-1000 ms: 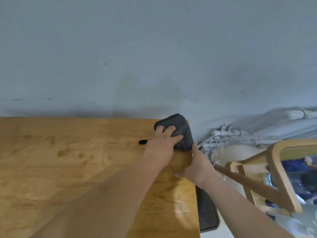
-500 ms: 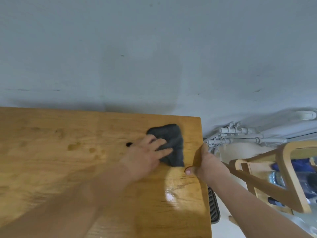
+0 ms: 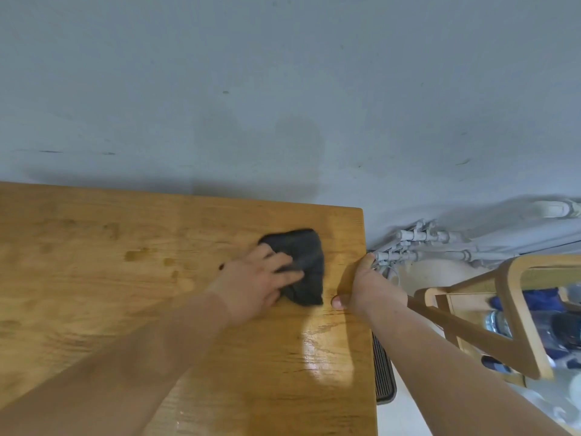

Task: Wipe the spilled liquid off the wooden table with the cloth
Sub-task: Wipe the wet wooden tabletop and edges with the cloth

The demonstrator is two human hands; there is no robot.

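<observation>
A dark grey cloth (image 3: 303,265) lies bunched on the wooden table (image 3: 94,278) near its far right corner. My left hand (image 3: 251,284) presses down on the cloth's left part with fingers laid flat across it. My right hand (image 3: 364,287) grips the table's right edge, thumb on top and fingers curled under the edge. A glossy wet sheen (image 3: 323,350) shows on the wood just in front of the cloth. Darker damp spots (image 3: 141,256) sit further left on the tabletop.
A grey wall (image 3: 283,89) rises right behind the table. White pipes (image 3: 434,247) run low along the wall to the right. A wooden chair frame (image 3: 515,309) stands right of the table, with a black ribbed mat (image 3: 383,369) on the floor below the edge.
My left hand has dragged the cloth from the far right corner leftward and toward me across the tabletop. My right hand keeps its hold on the table edge.
</observation>
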